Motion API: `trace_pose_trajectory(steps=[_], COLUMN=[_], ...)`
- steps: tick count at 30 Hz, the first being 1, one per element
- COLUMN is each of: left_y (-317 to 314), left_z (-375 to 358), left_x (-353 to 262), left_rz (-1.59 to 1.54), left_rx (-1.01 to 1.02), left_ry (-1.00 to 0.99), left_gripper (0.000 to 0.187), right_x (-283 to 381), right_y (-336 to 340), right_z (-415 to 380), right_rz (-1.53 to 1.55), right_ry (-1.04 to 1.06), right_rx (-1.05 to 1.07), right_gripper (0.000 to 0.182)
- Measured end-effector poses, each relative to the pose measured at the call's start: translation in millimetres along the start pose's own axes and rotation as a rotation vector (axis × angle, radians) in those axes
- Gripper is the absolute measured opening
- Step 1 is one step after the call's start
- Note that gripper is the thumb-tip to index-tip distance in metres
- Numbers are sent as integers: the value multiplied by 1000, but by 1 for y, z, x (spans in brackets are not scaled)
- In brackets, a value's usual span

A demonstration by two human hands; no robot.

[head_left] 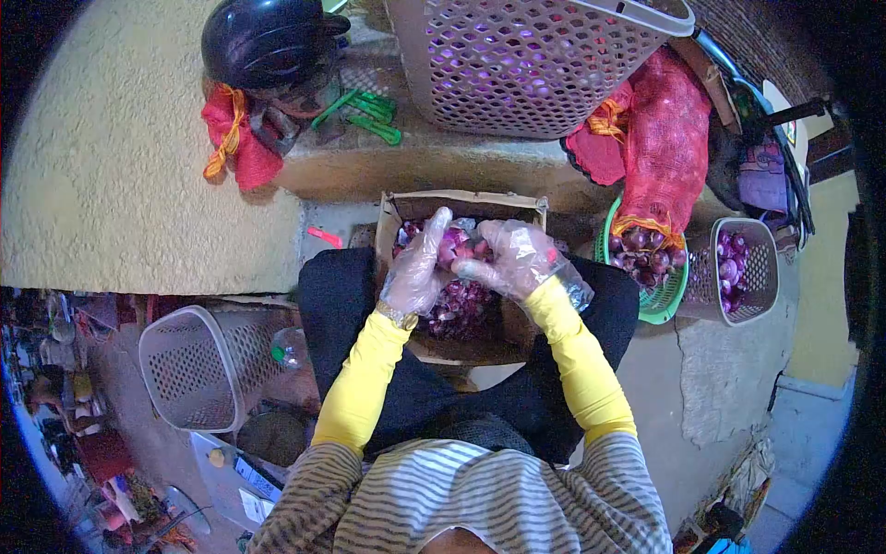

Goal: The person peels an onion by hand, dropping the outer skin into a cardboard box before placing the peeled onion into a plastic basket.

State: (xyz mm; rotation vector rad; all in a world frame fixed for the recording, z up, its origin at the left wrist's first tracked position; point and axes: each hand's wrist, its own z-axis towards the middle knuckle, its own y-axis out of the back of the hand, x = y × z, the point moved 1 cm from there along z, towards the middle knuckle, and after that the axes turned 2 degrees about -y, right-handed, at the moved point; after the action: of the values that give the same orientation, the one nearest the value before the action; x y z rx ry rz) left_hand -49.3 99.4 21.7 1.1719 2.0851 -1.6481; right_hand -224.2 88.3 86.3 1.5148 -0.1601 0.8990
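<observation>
Both my hands wear thin clear plastic gloves and meet above an open cardboard box (406, 353) set between my legs. My left hand (417, 270) is closed around the left side of a red onion (453, 247), thumb pointing up and away. From the other side, my right hand (513, 260) closes in on the same onion with thumb and fingers; whether it also grips a small tool is hidden. Purple onion skins and onions (459, 309) lie inside the box below my hands.
Right of my knee, a red mesh sack (669, 138) spills onions into a green basket (663, 303). A smaller basket (771, 268) holds more onions. Ahead stands a large plastic crate (535, 74); another crate (189, 369) lies at left. A pink-red piece (324, 237) rests near the box.
</observation>
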Motion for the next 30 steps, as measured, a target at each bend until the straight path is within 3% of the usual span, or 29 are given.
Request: trace_pose_trajectory(steps=[3,6,8,9,11,14,20,30], left_y=[-4,2,12,8,2,1,0,-4], left_z=[-4,-1,-5,-5,0,3,0,0], left_x=[-3,4,9,5,-3,-2,-5,-2], left_rz=[168,-12,340,341,125,3,148,94], left_rx=[21,-62,118,117,13,-71,-21,32], left_ry=[-64,20,-371,-372,-142,-80,48,25], left_gripper=[47,36,39,39,42,46,53,54], right_x=[-8,-17,-20,-22,-24,-13,-8,-10], right_y=[-9,-19,-23,-25,-27,-13,-2,-13], right_z=[1,1,0,-1,-3,-2,0,0], right_rz=[12,-5,-5,-53,-102,1,9,9], right_ry=[14,17,9,5,1,-7,-64,-25], right_rx=[-29,-2,34,63,94,2,72,11], right_gripper=[44,40,39,40,40,46,53,43])
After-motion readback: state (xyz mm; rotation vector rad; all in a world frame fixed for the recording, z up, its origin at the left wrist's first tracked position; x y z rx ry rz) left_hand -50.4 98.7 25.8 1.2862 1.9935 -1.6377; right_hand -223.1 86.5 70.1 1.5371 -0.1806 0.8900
